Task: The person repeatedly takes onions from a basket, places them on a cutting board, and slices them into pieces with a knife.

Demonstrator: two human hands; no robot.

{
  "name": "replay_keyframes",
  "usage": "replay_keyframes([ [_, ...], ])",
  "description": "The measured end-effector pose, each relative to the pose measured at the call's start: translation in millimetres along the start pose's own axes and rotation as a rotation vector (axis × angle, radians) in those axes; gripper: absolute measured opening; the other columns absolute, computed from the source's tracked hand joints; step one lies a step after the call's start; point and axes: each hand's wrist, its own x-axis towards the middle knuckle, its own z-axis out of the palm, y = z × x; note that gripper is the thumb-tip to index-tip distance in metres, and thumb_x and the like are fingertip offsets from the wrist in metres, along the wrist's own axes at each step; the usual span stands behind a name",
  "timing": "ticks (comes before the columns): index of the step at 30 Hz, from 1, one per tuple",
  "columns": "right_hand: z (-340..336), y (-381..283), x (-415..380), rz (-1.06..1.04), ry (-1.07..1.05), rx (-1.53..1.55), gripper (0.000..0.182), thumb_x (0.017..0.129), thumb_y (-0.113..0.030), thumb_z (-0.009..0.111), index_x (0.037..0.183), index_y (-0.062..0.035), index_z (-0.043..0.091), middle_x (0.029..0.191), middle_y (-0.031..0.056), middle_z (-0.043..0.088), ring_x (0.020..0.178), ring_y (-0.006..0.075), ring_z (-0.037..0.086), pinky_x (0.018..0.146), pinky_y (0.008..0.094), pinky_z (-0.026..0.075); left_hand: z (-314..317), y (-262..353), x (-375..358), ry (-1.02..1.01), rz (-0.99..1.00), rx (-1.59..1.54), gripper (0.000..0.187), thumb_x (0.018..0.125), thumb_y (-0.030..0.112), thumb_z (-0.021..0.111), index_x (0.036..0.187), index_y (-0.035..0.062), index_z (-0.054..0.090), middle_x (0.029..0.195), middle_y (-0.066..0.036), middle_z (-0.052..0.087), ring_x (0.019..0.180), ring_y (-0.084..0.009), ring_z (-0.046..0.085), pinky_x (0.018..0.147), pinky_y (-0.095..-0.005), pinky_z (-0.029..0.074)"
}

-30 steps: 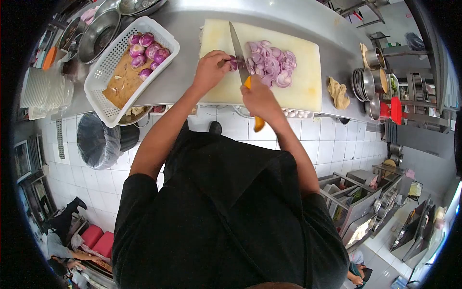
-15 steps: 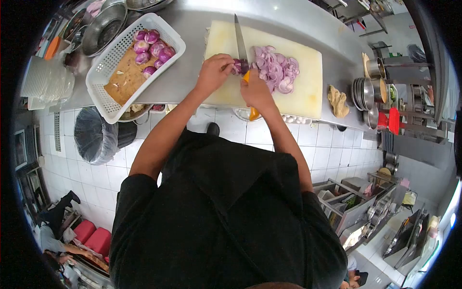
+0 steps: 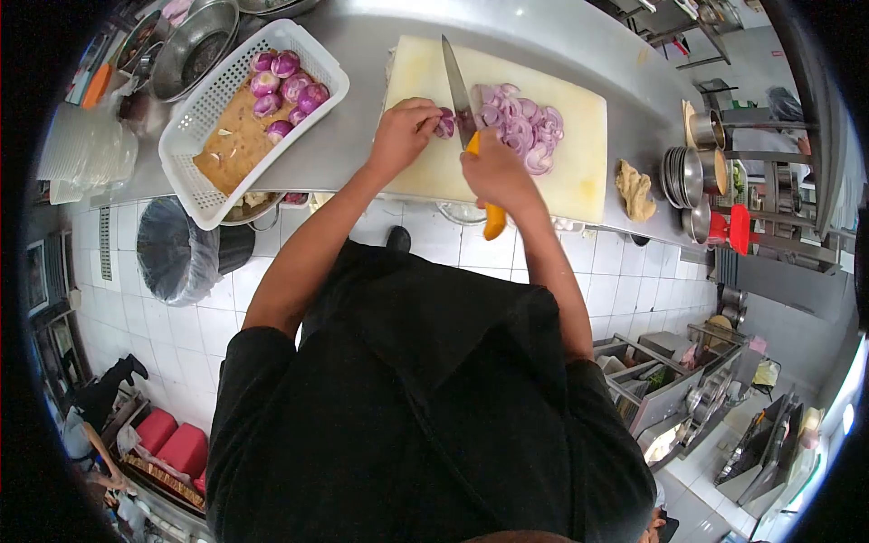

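Observation:
My right hand (image 3: 496, 169) is closed round the yellow-orange handle of a long knife (image 3: 456, 83), its blade pointing away from me over the cutting board (image 3: 575, 185). With bent fingers, my left hand (image 3: 405, 134) grips a piece of red onion (image 3: 444, 124) on the board, just left of the blade. A small gap shows between the blade and the onion piece. Sliced onion rings (image 3: 520, 128) lie in a loose pile to the right of the knife.
A white perforated basket (image 3: 315, 56) at the left holds several peeled red onions (image 3: 294, 88) on a brown sheet. Metal bowls (image 3: 195, 56) stand behind it. A lined bin (image 3: 176, 262) is below. A knobby ginger root (image 3: 635, 191) lies right of the board, near stacked pans (image 3: 681, 174).
The knife and my right hand have shifted slightly right, away from the onion piece. My left hand keeps nearly the same place. At lower left, another person's arm has moved.

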Motion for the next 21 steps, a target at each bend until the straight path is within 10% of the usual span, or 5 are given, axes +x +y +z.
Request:
replay_keyframes([
  [3, 46, 32, 29, -0.166, 0.236, -0.186, 0.034, 0.092, -0.014, 0.054, 0.114, 0.0090, 0.042, 0.089, 0.0381, 0.065, 0.085, 0.0529, 0.067, 0.081, 0.0605, 0.052, 3, 0, 1, 0.010, 0.015, 0.009, 0.015, 0.087, 0.002, 0.072, 0.101, 0.0005, 0.075, 0.103, -0.012, 0.073, 0.087, -0.0257, 0.071, 0.074, -0.0324, 0.058],
  [9, -14, -22, -4, 0.087, -0.069, 0.065, 0.034, 0.091, -0.015, 0.055, 0.113, 0.0077, 0.043, 0.093, 0.0395, 0.065, 0.094, 0.0544, 0.065, 0.085, 0.0611, 0.050, 0, 8, 1, -0.001, -0.077, -0.051, 0.014, 0.085, 0.004, 0.071, 0.097, 0.0000, 0.074, 0.102, -0.012, 0.073, 0.092, -0.0316, 0.069, 0.083, -0.0383, 0.056],
  [12, 45, 26, 28, -0.205, 0.228, -0.238, 0.035, 0.092, -0.014, 0.053, 0.115, 0.0095, 0.043, 0.090, 0.0367, 0.066, 0.080, 0.0485, 0.069, 0.075, 0.0557, 0.055, 0, 5, 4, 0.005, -0.057, -0.042, 0.013, 0.085, 0.004, 0.071, 0.097, 0.0001, 0.075, 0.102, -0.012, 0.073, 0.091, -0.0319, 0.069, 0.082, -0.0386, 0.056],
  [19, -17, -26, -5, 0.110, -0.091, 0.062, 0.035, 0.090, -0.012, 0.054, 0.115, 0.0093, 0.043, 0.095, 0.0373, 0.066, 0.088, 0.0517, 0.067, 0.082, 0.0573, 0.054, 0, 5, 1, 0.002, -0.063, -0.009, 0.015, 0.086, 0.003, 0.072, 0.100, 0.0004, 0.075, 0.104, -0.012, 0.073, 0.089, -0.0289, 0.070, 0.078, -0.0353, 0.058],
  [21, 32, 18, 26, -0.104, 0.102, -0.135, 0.035, 0.090, -0.012, 0.053, 0.115, 0.0098, 0.043, 0.091, 0.0352, 0.067, 0.072, 0.0457, 0.069, 0.070, 0.0525, 0.056, 1, 3, 3, -0.007, -0.035, 0.012, 0.016, 0.086, 0.002, 0.072, 0.102, 0.0004, 0.075, 0.105, -0.013, 0.074, 0.087, -0.0274, 0.071, 0.076, -0.0339, 0.058],
])
